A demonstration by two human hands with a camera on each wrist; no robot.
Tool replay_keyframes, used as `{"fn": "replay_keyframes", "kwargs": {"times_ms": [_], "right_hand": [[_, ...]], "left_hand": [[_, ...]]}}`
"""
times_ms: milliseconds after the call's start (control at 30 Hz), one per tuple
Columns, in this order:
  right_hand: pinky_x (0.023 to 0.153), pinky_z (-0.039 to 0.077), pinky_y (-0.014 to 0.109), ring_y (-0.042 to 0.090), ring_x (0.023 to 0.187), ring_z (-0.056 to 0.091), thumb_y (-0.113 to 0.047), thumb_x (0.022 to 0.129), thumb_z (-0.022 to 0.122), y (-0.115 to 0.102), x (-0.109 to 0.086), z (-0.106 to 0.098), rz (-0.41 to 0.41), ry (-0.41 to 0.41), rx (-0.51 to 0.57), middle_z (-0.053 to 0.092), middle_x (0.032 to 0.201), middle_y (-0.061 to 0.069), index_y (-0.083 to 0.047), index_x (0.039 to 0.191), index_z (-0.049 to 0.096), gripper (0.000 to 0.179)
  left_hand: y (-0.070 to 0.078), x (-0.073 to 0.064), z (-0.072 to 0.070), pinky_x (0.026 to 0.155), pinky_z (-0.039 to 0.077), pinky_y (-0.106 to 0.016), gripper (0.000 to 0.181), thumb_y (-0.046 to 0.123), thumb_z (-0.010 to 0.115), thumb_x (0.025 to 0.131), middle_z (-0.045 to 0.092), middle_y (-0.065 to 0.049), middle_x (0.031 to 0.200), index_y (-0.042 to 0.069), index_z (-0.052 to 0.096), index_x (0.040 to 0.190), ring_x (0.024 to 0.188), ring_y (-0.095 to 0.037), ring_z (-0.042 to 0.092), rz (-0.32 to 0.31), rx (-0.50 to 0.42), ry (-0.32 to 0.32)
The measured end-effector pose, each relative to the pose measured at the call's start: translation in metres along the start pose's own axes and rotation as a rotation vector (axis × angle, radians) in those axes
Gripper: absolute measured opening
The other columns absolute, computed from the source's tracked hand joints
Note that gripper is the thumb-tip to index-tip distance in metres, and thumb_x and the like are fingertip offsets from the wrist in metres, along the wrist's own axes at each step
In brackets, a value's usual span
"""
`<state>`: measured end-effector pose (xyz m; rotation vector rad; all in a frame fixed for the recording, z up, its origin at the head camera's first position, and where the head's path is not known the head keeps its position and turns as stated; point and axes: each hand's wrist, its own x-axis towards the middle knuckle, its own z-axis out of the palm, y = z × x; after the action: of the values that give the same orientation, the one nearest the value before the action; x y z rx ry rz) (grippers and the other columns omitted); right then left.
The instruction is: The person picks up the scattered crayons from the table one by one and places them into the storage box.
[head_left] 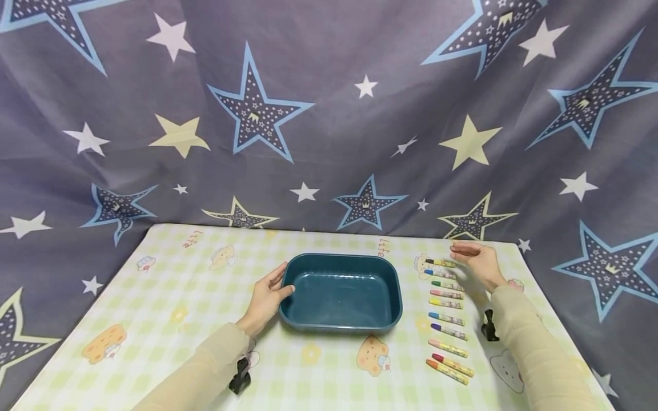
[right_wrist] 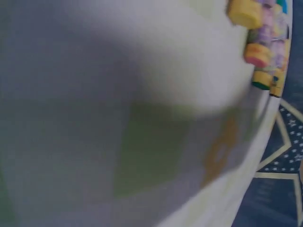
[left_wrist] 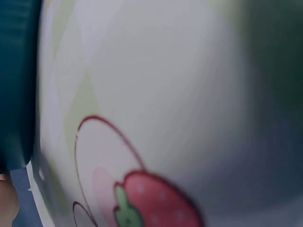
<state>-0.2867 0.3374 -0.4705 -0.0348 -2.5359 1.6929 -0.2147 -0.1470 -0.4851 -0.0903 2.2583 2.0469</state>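
A dark teal rectangular plastic basin (head_left: 339, 297) sits on the table with nothing inside. My left hand (head_left: 267, 298) holds its left end, thumb over the rim and fingers along the outer wall. In the left wrist view, the basin's side (left_wrist: 16, 85) and a bit of a fingertip (left_wrist: 7, 203) show at the left edge. Several wrapped crayons lie in a column right of the basin, from a black crayon (head_left: 441, 263) at the back to an orange crayon (head_left: 446, 371) at the front. Beside the black one, my right hand (head_left: 479, 262) has its fingers extended, holding nothing visible.
A green-and-white checked cloth (head_left: 205, 297) with cartoon prints covers the table. Behind it hangs a dark grey curtain (head_left: 329, 142) with stars. Crayon ends (right_wrist: 258, 54) show at the upper right of the right wrist view. Each wrist wears a black strap mount (head_left: 239, 377).
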Motion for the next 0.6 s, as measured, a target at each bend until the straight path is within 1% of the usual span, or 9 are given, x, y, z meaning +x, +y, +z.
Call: {"fn": "replay_keyframes", "kwargs": {"times_ms": [67, 133, 200, 300, 333, 367, 433, 500, 600], "right_hand": [[0.072, 0.052, 0.009, -0.003, 0.081, 0.064, -0.015, 0.079, 0.071, 0.004, 0.0, 0.001, -0.002, 0.014, 0.01, 0.068, 0.086, -0.02, 0.005, 0.115, 0.06, 0.043], [0.072, 0.052, 0.009, -0.004, 0.08, 0.063, -0.014, 0.081, 0.07, 0.006, 0.001, 0.002, -0.006, 0.005, -0.025, 0.067, 0.086, -0.021, 0.008, 0.117, 0.058, 0.044], [0.072, 0.051, 0.009, -0.005, 0.08, 0.063, -0.013, 0.081, 0.069, 0.008, 0.001, 0.005, 0.017, -0.011, -0.041, 0.07, 0.092, -0.013, 0.007, 0.118, 0.057, 0.044], [0.074, 0.049, 0.007, -0.01, 0.078, 0.059, -0.014, 0.081, 0.069, 0.01, 0.008, 0.012, 0.033, -0.043, -0.069, 0.07, 0.099, -0.004, 0.006, 0.12, 0.057, 0.045], [0.074, 0.049, 0.007, -0.01, 0.078, 0.059, -0.015, 0.081, 0.069, 0.01, 0.009, 0.013, 0.04, -0.055, -0.072, 0.07, 0.102, -0.001, 0.005, 0.12, 0.057, 0.045], [0.075, 0.049, 0.007, -0.01, 0.078, 0.059, -0.016, 0.081, 0.069, 0.012, 0.01, 0.015, 0.046, -0.065, -0.076, 0.07, 0.103, 0.0, 0.005, 0.12, 0.057, 0.046], [0.075, 0.049, 0.007, -0.01, 0.078, 0.06, -0.015, 0.08, 0.07, 0.015, 0.01, 0.016, 0.047, -0.076, -0.07, 0.07, 0.099, -0.005, 0.006, 0.12, 0.057, 0.047], [0.074, 0.05, 0.008, -0.008, 0.078, 0.061, -0.012, 0.08, 0.07, 0.018, 0.01, 0.016, 0.048, -0.085, -0.049, 0.07, 0.097, -0.008, 0.008, 0.119, 0.056, 0.046], [0.071, 0.052, 0.011, -0.006, 0.077, 0.063, -0.008, 0.078, 0.071, 0.02, 0.01, 0.017, 0.052, -0.109, -0.027, 0.07, 0.095, -0.006, 0.01, 0.118, 0.056, 0.047]], "left_hand": [[0.001, 0.001, 0.0, 0.099, 0.042, -0.026, 0.063, 0.0, 0.061, 0.083, 0.039, -0.016, 0.142, 0.009, 0.038, 0.14, 0.129, -0.024, 0.04, -0.001, 0.007, -0.001], [0.001, 0.001, 0.001, 0.099, 0.042, -0.026, 0.063, 0.0, 0.061, 0.083, 0.039, -0.015, 0.142, 0.01, 0.037, 0.14, 0.129, -0.024, 0.04, -0.013, 0.012, -0.003], [0.001, -0.001, 0.002, 0.099, 0.041, -0.027, 0.063, 0.0, 0.06, 0.083, 0.039, -0.015, 0.142, 0.01, 0.037, 0.141, 0.129, -0.024, 0.04, -0.027, 0.013, -0.004], [0.003, 0.0, -0.001, 0.099, 0.042, -0.027, 0.062, 0.0, 0.06, 0.084, 0.04, -0.016, 0.141, 0.009, 0.037, 0.141, 0.129, -0.025, 0.04, -0.02, 0.017, 0.004], [0.003, 0.0, -0.002, 0.099, 0.042, -0.027, 0.062, 0.0, 0.06, 0.084, 0.04, -0.016, 0.141, 0.009, 0.037, 0.141, 0.129, -0.025, 0.04, -0.022, 0.016, 0.009], [0.003, 0.0, -0.002, 0.098, 0.042, -0.027, 0.062, 0.0, 0.06, 0.083, 0.04, -0.016, 0.141, 0.01, 0.037, 0.141, 0.129, -0.024, 0.041, -0.022, 0.013, 0.013], [0.002, -0.001, -0.001, 0.098, 0.043, -0.026, 0.062, 0.0, 0.061, 0.083, 0.041, -0.016, 0.141, 0.009, 0.038, 0.14, 0.128, -0.024, 0.041, -0.018, 0.005, 0.021], [0.001, -0.002, 0.0, 0.098, 0.044, -0.025, 0.062, 0.0, 0.061, 0.082, 0.042, -0.015, 0.14, 0.01, 0.039, 0.14, 0.128, -0.023, 0.042, -0.019, -0.006, 0.027], [0.0, -0.002, 0.001, 0.097, 0.043, -0.023, 0.062, -0.001, 0.061, 0.082, 0.042, -0.015, 0.14, 0.009, 0.04, 0.139, 0.128, -0.023, 0.042, -0.015, -0.03, 0.029]]}}
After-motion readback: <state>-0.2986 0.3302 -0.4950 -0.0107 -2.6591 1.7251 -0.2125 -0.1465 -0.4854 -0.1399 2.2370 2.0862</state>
